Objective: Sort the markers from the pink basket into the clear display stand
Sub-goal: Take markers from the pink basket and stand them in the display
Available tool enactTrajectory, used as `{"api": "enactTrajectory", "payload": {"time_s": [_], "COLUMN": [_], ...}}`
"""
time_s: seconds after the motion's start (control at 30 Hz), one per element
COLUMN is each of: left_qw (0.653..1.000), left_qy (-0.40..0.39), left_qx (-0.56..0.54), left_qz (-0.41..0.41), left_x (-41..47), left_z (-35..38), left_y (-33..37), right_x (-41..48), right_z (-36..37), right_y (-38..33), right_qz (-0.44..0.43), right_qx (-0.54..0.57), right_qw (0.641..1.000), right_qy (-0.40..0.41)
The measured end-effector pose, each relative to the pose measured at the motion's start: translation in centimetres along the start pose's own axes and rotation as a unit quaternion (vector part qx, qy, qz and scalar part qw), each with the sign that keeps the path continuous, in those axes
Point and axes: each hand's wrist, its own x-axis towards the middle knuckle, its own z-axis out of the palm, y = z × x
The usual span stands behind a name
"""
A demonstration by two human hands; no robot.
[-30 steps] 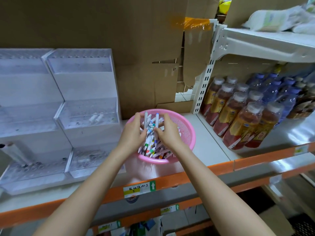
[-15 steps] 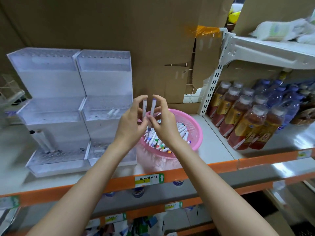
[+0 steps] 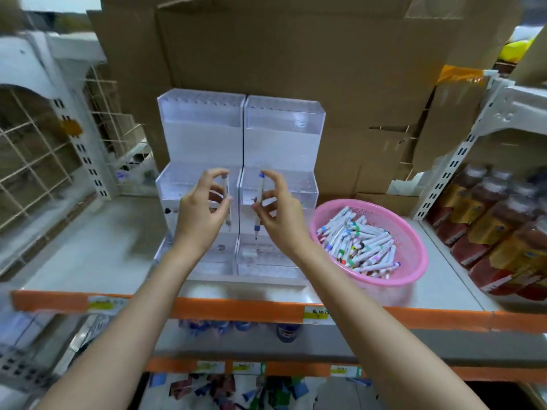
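Shelf [image 3: 88, 253] with pink basket [image 3: 384, 281], cardboard [image 3: 296, 69] behind

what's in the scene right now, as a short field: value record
left hand: pinches a white marker upright
right hand: pinches a blue-capped marker upright
position: both markers in front of the clear display stand, not yet slotted in
pink basket: right of the stand on the shelf, holds a heap of markers
far right: drink bottles

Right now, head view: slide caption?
Left hand holds a marker, right hand a blue-capped marker, upright before the clear stand.
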Motion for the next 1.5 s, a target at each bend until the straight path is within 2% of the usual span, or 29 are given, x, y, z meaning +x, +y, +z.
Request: {"api": "enactTrajectory", "payload": {"time_s": [0.17, 0.37, 0.57, 1.0, 1.5], "left_qw": [0.999, 0.999, 0.999, 0.996, 0.995], "left_qy": [0.02, -0.005, -0.024, -0.049, -0.065], "left_qx": [-0.022, -0.027, -0.035, -0.078, -0.026], "left_qz": [-0.032, -0.042, -0.028, 0.008, 0.074], "left_x": [0.4, 0.7, 1.1, 0.9, 0.6], "left_z": [-2.5, -4.8, -5.5, -5.1, -4.8], "left_y": [-2.7, -5.1, -7.5, -9.7, -11.0], "right_x": [1.1, 1.6, 1.9, 1.2, 0.7], "right_z": [3.8, 7.4, 10.0, 12.8, 13.1], "right_y": [-2.0, -2.9, -3.3, -2.2, -2.2], "right_qz": [0.001, -0.019, -0.003, -0.021, 0.01], "right_qx": [0.025, 0.017, 0.013, -0.028, -0.01], "right_qw": [0.999, 0.999, 1.0, 0.997, 0.998], "right_qy": [-0.022, -0.021, -0.021, 0.065, 0.054]}}
